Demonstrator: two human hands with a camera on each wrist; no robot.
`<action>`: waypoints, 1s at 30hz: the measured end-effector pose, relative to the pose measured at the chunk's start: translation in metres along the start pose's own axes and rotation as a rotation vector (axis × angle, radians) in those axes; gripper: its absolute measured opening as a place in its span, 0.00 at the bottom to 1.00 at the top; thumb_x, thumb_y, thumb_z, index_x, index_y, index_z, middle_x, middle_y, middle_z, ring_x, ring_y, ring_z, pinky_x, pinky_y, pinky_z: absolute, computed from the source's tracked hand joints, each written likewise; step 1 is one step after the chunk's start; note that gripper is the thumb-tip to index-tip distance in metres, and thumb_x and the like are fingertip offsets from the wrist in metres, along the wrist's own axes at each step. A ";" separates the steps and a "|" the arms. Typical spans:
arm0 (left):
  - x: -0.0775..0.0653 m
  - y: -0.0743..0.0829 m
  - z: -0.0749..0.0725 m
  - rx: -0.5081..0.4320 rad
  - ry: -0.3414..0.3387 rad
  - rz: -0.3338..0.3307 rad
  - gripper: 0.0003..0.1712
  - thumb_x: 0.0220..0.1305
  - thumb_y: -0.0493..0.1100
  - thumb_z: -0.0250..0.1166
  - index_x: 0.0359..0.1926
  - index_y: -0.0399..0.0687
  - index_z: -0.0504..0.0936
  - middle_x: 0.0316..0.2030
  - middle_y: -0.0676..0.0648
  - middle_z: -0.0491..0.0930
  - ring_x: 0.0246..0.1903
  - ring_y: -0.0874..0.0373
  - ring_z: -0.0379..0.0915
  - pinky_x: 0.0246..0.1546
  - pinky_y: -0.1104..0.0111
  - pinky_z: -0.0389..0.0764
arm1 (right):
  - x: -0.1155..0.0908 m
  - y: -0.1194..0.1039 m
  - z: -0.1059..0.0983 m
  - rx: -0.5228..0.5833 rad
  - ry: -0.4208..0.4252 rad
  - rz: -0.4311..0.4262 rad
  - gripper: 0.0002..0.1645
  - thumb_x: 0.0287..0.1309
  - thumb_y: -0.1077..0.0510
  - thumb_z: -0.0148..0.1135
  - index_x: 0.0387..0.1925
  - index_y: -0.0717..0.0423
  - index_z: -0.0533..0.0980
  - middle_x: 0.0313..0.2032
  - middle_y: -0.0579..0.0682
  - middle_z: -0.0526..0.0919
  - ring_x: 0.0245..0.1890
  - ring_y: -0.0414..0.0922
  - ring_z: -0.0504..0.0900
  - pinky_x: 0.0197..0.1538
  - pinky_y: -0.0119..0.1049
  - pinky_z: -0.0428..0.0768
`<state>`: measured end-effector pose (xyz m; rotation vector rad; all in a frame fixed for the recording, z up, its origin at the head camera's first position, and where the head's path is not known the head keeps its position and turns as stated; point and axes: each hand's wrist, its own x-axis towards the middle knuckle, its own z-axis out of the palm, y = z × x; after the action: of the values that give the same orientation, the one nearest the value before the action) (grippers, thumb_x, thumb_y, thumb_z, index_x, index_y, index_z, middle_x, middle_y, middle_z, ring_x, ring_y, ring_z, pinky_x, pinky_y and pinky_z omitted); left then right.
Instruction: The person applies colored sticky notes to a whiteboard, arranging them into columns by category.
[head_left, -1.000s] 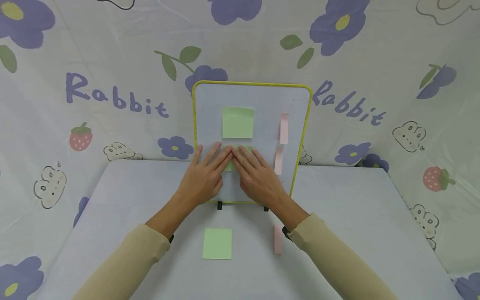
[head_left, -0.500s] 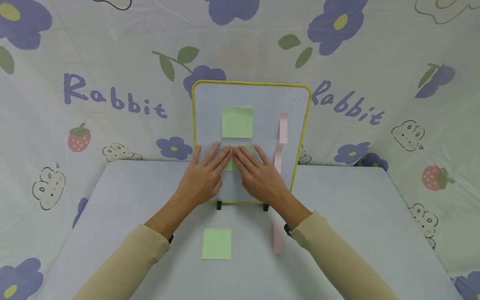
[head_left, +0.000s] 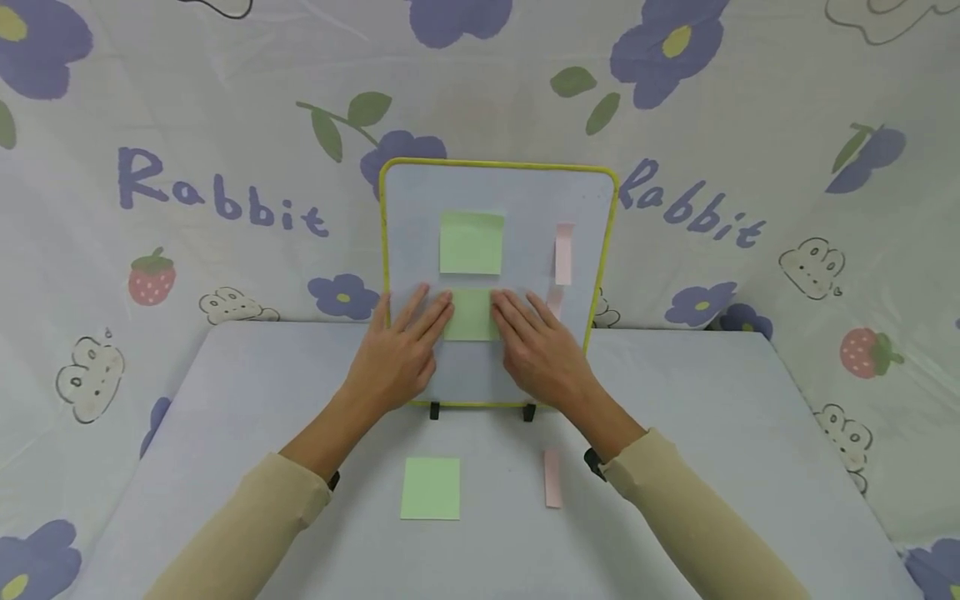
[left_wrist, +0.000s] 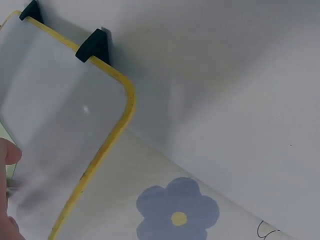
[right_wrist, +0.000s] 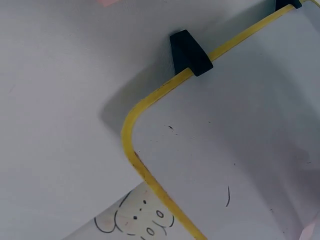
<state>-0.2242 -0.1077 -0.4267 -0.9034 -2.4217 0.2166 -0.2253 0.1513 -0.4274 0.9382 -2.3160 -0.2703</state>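
A yellow-framed whiteboard [head_left: 468, 375] stands on the table and bears a lower green sticky note [head_left: 472, 318]. My left hand [head_left: 393, 358] rests its straight fingertips at the note's left edge. At its right edge lie the extended fingers of my right hand [head_left: 546, 354]. Above is a second green sticky note [head_left: 471, 243]. On the board's right side hang an upper pink sticky strip [head_left: 563, 254] and a lower pink strip [head_left: 555, 300], partly hidden by the right hand. In the left wrist view a fingertip [left_wrist: 10, 151] touches the board beside the green note's corner.
On the white table [head_left: 247, 400] in front of the board lie a green sticky note [head_left: 431, 489] and a pink sticky strip [head_left: 552, 479]. Black feet [head_left: 528, 412] hold the board's lower edge. Behind hangs a printed cloth [head_left: 247, 100].
From meeting at the note's upper middle, my fingertips have slid apart to its two sides, the right hand moving further. More of the lower green note shows; more of the lower pink strip is covered.
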 end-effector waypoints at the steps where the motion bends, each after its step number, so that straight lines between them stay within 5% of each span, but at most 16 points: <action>1: -0.001 -0.001 0.000 -0.003 0.003 -0.006 0.38 0.65 0.47 0.58 0.75 0.46 0.63 0.75 0.50 0.58 0.75 0.48 0.48 0.67 0.39 0.56 | 0.000 0.000 0.000 0.007 0.006 0.006 0.35 0.61 0.57 0.63 0.67 0.67 0.68 0.70 0.59 0.67 0.72 0.51 0.63 0.74 0.46 0.54; 10: -0.007 -0.003 0.001 -0.027 -0.001 -0.021 0.39 0.65 0.47 0.60 0.75 0.46 0.62 0.75 0.50 0.57 0.75 0.49 0.47 0.67 0.40 0.56 | 0.000 0.000 0.000 0.023 0.048 0.034 0.33 0.61 0.58 0.61 0.66 0.66 0.70 0.69 0.59 0.69 0.71 0.52 0.64 0.74 0.47 0.53; 20: -0.013 -0.004 0.004 -0.057 0.015 0.007 0.38 0.65 0.45 0.59 0.74 0.44 0.63 0.75 0.47 0.57 0.75 0.49 0.48 0.68 0.40 0.55 | -0.017 0.002 -0.007 0.108 -0.002 -0.005 0.37 0.58 0.59 0.63 0.68 0.67 0.67 0.70 0.61 0.66 0.72 0.55 0.62 0.73 0.50 0.58; 24: -0.026 -0.012 0.004 -0.076 0.014 0.003 0.38 0.65 0.44 0.59 0.74 0.42 0.63 0.76 0.46 0.56 0.76 0.49 0.46 0.68 0.39 0.54 | -0.037 0.004 -0.016 0.092 -0.007 -0.047 0.37 0.58 0.59 0.63 0.68 0.67 0.67 0.71 0.61 0.65 0.73 0.54 0.60 0.73 0.50 0.57; 30: -0.056 -0.044 0.005 -0.090 0.115 -0.074 0.38 0.61 0.43 0.59 0.73 0.41 0.64 0.75 0.44 0.57 0.75 0.46 0.50 0.66 0.36 0.53 | -0.071 0.029 -0.025 0.106 0.060 -0.013 0.36 0.59 0.60 0.58 0.69 0.66 0.66 0.71 0.61 0.64 0.73 0.55 0.61 0.70 0.55 0.61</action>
<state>-0.2158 -0.1772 -0.4407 -0.8399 -2.3688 0.0275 -0.1867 0.2226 -0.4296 1.0000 -2.2888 -0.1240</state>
